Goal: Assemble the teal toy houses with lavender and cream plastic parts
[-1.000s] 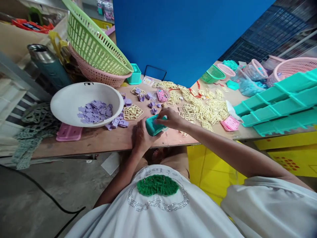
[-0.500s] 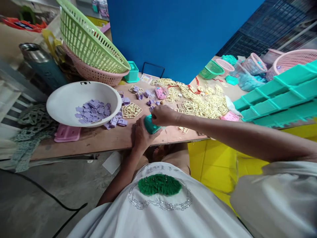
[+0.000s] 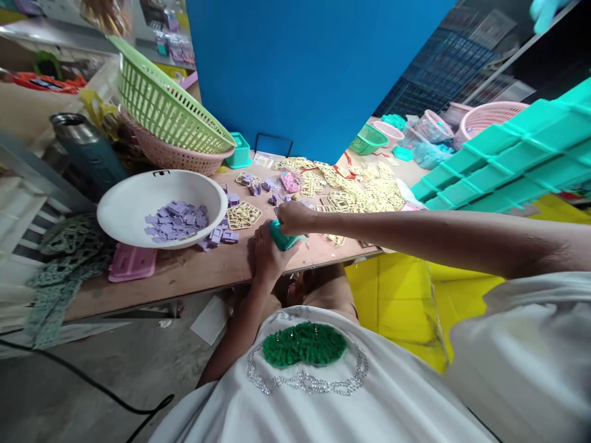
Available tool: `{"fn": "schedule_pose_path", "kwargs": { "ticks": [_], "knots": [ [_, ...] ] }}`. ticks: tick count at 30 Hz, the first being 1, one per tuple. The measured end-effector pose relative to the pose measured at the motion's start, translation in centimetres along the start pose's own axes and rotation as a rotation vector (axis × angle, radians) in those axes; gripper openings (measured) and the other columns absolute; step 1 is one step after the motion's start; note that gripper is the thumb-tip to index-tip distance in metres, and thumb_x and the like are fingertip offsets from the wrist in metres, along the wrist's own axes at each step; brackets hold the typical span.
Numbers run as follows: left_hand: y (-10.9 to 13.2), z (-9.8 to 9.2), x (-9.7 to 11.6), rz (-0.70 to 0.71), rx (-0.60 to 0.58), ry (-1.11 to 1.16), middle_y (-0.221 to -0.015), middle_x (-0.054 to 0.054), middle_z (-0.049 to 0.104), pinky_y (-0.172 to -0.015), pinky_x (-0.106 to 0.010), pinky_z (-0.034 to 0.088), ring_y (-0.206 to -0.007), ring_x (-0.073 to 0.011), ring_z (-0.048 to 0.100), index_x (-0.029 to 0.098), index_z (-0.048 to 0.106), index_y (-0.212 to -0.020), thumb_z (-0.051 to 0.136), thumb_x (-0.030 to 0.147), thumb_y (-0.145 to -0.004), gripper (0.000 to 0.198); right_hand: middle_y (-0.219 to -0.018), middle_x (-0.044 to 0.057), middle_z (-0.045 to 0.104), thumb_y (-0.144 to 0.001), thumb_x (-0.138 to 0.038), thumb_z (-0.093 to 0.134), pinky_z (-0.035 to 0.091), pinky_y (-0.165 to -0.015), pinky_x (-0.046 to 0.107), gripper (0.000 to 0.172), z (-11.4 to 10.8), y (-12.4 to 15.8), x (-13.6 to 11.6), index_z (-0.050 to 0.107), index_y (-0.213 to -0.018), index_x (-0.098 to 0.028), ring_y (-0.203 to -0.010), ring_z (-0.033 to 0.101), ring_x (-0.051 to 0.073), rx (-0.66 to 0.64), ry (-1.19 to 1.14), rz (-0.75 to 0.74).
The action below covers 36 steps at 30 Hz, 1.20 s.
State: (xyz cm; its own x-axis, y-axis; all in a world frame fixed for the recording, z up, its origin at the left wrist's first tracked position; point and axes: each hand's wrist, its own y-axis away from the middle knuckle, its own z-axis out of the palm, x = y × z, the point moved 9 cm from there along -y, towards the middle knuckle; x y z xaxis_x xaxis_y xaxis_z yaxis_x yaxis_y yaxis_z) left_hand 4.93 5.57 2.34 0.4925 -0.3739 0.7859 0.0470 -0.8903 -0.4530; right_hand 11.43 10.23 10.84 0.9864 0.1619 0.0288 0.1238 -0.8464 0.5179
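At the table's front edge my left hand [image 3: 268, 255] is closed around a small teal plastic box [image 3: 282, 236], gripping its side and lower end. My right hand [image 3: 296, 219] is a fist at the upper end of that box. Its fingers are curled under and whatever they hold is hidden. Just left of the hands lie a cream plastic frame with parts [image 3: 244, 215] and several loose purple plastic pieces [image 3: 221, 236]. A white bowl [image 3: 124, 209] of purple pieces stands further left. Beyond my right hand is a pile of cream plastic frames [image 3: 369, 195].
A blue panel [image 3: 295, 74] rises behind the table [image 3: 198, 271]. Stacked green and pink baskets [image 3: 170, 98] and a flask [image 3: 87, 147] stand left. Teal trays [image 3: 498, 160] are stacked at the right, above yellow bags [image 3: 392, 301]. A pink plastic piece [image 3: 132, 261] lies under the bowl's edge.
The view has shifted slightly, so the right-side trays and baskets appear further left. Both hands stay at the teal box, and the right fist remains at its upper end.
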Motion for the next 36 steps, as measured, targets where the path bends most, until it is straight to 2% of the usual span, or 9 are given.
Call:
{"fn": "schedule_pose_path", "kwargs": {
  "ticks": [4,8,12,17,22,25,30,33,36],
  "knots": [
    [-0.1,-0.2,0.0,0.0,-0.006,0.022,-0.115,-0.014,0.072,-0.09,-0.044,0.058,-0.108,-0.0347,0.073,0.02,0.053,-0.127,0.091,0.044,-0.074,0.069,-0.061,0.006,0.071,-0.089,-0.021,0.073,0.063,-0.061,0.028,0.018,-0.1,0.1,0.6,0.077,-0.086,-0.004,-0.058,0.069,0.017,-0.135,-0.095,0.018],
    [-0.2,-0.5,0.2,0.022,0.016,0.029,-0.118,-0.018,0.072,-0.092,-0.046,0.057,-0.11,-0.0363,0.073,0.018,0.052,-0.13,0.091,0.045,-0.075,0.073,-0.047,-0.003,0.058,-0.09,-0.029,0.073,0.062,-0.057,0.029,0.025,-0.7,0.5,0.9,0.076,-0.087,-0.005,-0.047,0.059,0.013,-0.151,-0.073,0.016],
    [-0.2,-0.4,0.4,0.015,-0.013,0.005,-0.12,-0.019,0.071,-0.094,-0.048,0.056,-0.113,-0.0388,0.072,0.016,0.053,-0.131,0.091,0.047,-0.076,0.073,-0.042,0.002,0.055,-0.084,-0.012,0.07,0.059,-0.064,0.032,0.012,-0.2,0.2,0.6,0.076,-0.08,-0.002,-0.052,0.068,0.023,-0.123,0.022,0.02],
    [-0.1,-0.2,0.5,0.025,-0.039,-0.021,-0.122,-0.019,0.07,-0.096,-0.048,0.055,-0.116,-0.0392,0.069,0.015,0.053,-0.131,0.091,0.046,-0.077,0.073,-0.042,0.009,0.06,-0.079,-0.007,0.072,0.055,-0.065,0.033,0.012,1.1,-1.4,0.8,0.077,-0.083,0.002,-0.065,0.074,0.031,-0.089,0.072,0.081],
    [0.2,-0.5,0.5,0.025,-0.047,-0.078,-0.12,-0.019,0.071,-0.095,-0.049,0.056,-0.113,-0.0387,0.071,0.017,0.055,-0.131,0.089,0.048,-0.079,0.07,-0.042,0.005,0.059,-0.078,-0.011,0.075,0.051,-0.056,0.029,0.009,1.0,-1.3,0.7,0.077,-0.076,-0.002,-0.051,0.066,0.023,-0.159,0.024,0.034],
    [0.3,-0.8,0.3,0.029,-0.06,-0.005,-0.118,-0.018,0.072,-0.093,-0.048,0.058,-0.11,-0.0369,0.073,0.018,0.052,-0.134,0.088,0.048,-0.079,0.072,-0.052,0.003,0.066,-0.089,-0.025,0.073,0.048,-0.052,0.024,0.023,-0.1,-0.5,1.2,0.076,-0.072,-0.011,-0.046,0.06,0.013,-0.209,-0.067,-0.077],
    [0.6,-1.4,-0.5,0.038,-0.172,0.168,-0.132,-0.018,0.071,-0.101,-0.05,0.06,-0.12,-0.0356,0.072,0.022,0.049,-0.143,0.091,0.046,-0.077,0.081,-0.066,0.004,0.073,-0.102,-0.034,0.065,0.044,-0.056,0.02,0.036,-4.5,-3.0,5.3,0.073,-0.075,-0.012,-0.053,0.06,0.008,0.098,-0.34,-0.156],
    [0.9,-1.6,-1.2,0.005,-0.246,0.207,-0.146,-0.017,0.064,-0.109,-0.048,0.058,-0.134,-0.0345,0.067,0.026,0.044,-0.153,0.09,0.04,-0.08,0.088,-0.079,0.007,0.078,-0.104,-0.029,0.063,0.047,-0.064,0.02,0.029,-5.8,-5.9,6.8,0.078,-0.087,-0.01,-0.066,0.068,0.011,0.245,-0.239,-0.18],
    [1.1,-1.5,-1.7,-0.019,-0.29,0.201,-0.158,-0.016,0.056,-0.119,-0.049,0.052,-0.147,-0.0348,0.057,0.031,0.038,-0.162,0.089,0.039,-0.082,0.095,-0.1,0.012,0.08,-0.105,-0.02,0.059,0.05,-0.079,0.024,0.024,-6.3,-8.8,6.2,0.079,-0.11,-0.009,-0.089,0.072,0.016,0.352,-0.162,-0.235]
  ]
}}
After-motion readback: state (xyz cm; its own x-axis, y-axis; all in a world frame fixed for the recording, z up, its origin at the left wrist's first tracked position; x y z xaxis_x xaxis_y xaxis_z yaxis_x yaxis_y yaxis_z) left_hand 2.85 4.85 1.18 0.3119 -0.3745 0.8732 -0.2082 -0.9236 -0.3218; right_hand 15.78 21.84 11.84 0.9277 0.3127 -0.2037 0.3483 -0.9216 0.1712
